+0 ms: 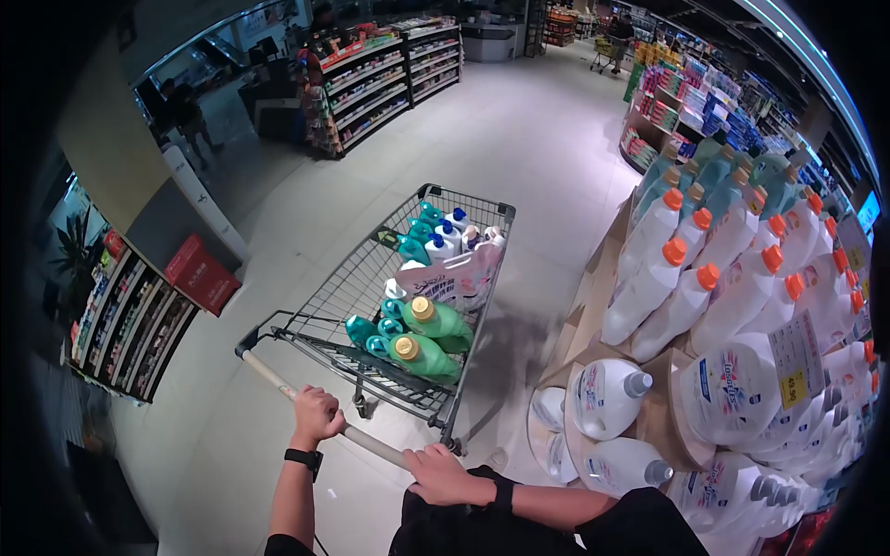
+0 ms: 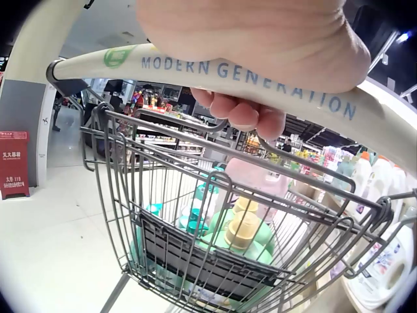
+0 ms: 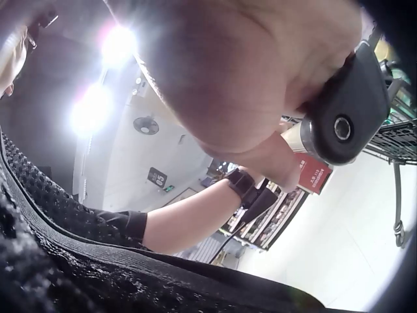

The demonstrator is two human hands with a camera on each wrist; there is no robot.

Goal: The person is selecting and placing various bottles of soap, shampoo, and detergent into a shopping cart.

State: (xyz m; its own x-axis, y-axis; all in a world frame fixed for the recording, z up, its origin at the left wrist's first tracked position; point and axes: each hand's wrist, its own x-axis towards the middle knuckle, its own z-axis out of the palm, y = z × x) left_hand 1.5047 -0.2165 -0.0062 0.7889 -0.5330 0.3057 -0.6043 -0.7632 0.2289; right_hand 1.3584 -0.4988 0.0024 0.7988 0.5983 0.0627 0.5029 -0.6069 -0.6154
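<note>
My left hand (image 1: 318, 414) grips the pale push handle (image 1: 375, 445) of a wire shopping cart (image 1: 324, 315). In the left wrist view its fingers (image 2: 242, 117) curl under the bar, beside the printed words MODERN GENERATION. Farther right on the same handle, my right hand (image 1: 443, 476) holds on near the dark end cap (image 3: 342, 127). Inside the cart, two big green jugs (image 1: 426, 360) with yellow caps stand at the near end with several teal bottles (image 1: 360, 329). A pink package (image 1: 454, 278) lies behind them, and blue-capped white bottles (image 1: 445, 245) stand at the far end.
A tiered display of white jugs (image 1: 649, 287) with orange caps rises close on the cart's right. Left stand a red sign box (image 1: 202, 273), a pillar (image 1: 120, 139) and a low goods shelf (image 1: 139, 324). Pale floor (image 1: 519, 120) runs ahead past shelves (image 1: 371, 88); a person (image 1: 619, 42) is far off.
</note>
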